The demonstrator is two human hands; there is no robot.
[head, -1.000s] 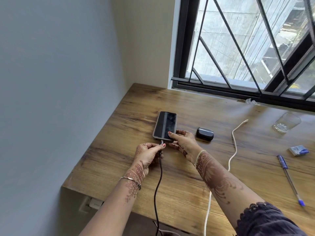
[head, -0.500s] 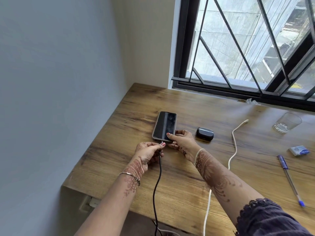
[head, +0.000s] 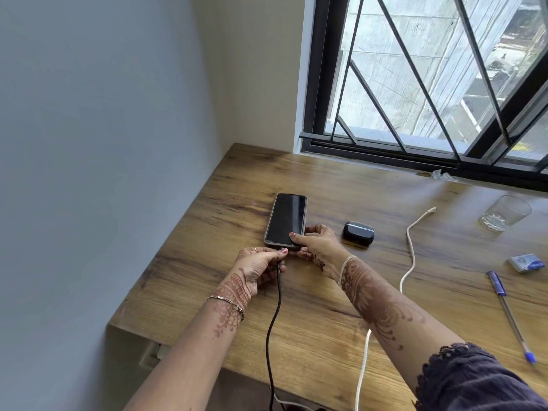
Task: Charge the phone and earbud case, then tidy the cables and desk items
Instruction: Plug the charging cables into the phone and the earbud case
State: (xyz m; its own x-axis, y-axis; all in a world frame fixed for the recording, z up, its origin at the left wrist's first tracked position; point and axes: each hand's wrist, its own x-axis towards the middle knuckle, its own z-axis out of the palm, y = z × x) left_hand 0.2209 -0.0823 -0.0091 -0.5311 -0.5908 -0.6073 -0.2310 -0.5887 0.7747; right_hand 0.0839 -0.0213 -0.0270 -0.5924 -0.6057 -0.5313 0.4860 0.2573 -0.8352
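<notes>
Left hand fingers pinch stiff black plug at phone's 6 o'clock edge; right hand fingers clamp slippery phone.

head cam | above desk | facing forward-down | close

A brown wooden desk sits in the corner of the room. The wall on the left is plain and pale. A big window (with black slanted bars) lets in bright daylight.
</notes>
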